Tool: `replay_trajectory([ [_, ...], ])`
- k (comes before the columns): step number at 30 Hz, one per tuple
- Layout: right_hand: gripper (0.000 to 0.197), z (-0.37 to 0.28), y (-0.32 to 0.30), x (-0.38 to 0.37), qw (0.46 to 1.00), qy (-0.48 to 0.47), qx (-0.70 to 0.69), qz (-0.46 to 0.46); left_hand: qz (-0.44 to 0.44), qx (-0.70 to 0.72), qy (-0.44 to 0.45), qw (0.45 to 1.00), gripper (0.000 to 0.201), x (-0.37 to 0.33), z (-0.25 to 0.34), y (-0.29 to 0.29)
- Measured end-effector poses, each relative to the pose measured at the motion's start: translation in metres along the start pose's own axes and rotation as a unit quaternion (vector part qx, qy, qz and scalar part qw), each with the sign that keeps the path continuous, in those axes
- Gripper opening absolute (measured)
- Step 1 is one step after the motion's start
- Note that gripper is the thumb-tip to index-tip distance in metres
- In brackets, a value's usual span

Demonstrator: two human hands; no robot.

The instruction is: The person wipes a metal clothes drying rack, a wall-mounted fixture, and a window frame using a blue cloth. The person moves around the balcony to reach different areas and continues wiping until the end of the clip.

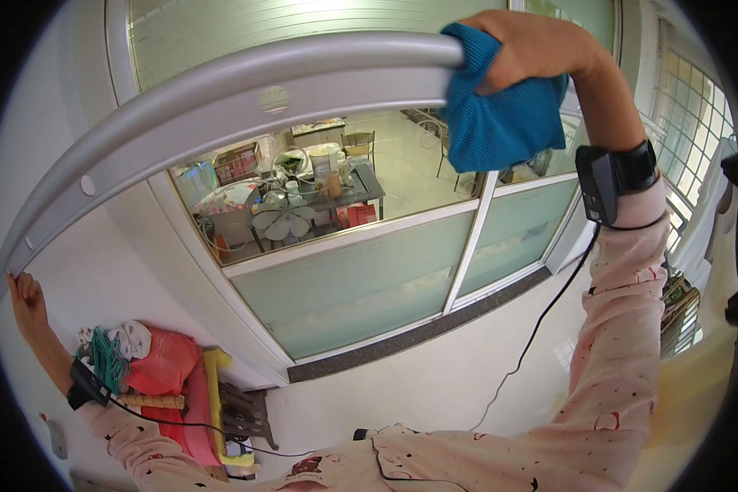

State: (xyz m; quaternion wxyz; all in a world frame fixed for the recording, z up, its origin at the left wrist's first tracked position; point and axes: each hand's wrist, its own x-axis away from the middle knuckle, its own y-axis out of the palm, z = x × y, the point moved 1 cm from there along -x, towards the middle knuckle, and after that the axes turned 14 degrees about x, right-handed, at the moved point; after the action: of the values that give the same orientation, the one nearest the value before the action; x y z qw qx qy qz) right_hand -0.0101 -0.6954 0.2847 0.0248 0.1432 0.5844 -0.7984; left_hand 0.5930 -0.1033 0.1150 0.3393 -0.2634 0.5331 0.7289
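Observation:
A long silver metal rail [246, 78] with round holes along its flat lower side crosses the upper part of the view. My right hand [533, 51] is closed round its right part through a blue textured cloth [508, 115], which hangs down below the rail. At the far left my left hand [29, 299] touches the rail's lower edge near its end, with the fingers curled together. The rail's part under the cloth is hidden.
Behind the rail stands a glass sliding door [353, 283] with frosted lower panes; a cluttered table [373, 190] shows through it. Red bags [164, 361] and a brown stool [246, 414] lie at lower left. A black cable [541, 316] hangs from my right wrist. A gridded window [697, 102] is at right.

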Motion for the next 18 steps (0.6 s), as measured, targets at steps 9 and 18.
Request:
replay_trajectory([
  [9,0.044,0.012,0.002,0.005,0.977,-0.079,-0.177,-0.089,0.037,-0.078,-0.115,0.99,0.029,0.15,-0.267,0.235],
  [18,0.038,-0.003,-0.022,0.035,0.991,-0.113,-0.031,-0.067,-0.017,-0.001,-0.052,0.999,0.031,0.185,-0.427,0.469],
])
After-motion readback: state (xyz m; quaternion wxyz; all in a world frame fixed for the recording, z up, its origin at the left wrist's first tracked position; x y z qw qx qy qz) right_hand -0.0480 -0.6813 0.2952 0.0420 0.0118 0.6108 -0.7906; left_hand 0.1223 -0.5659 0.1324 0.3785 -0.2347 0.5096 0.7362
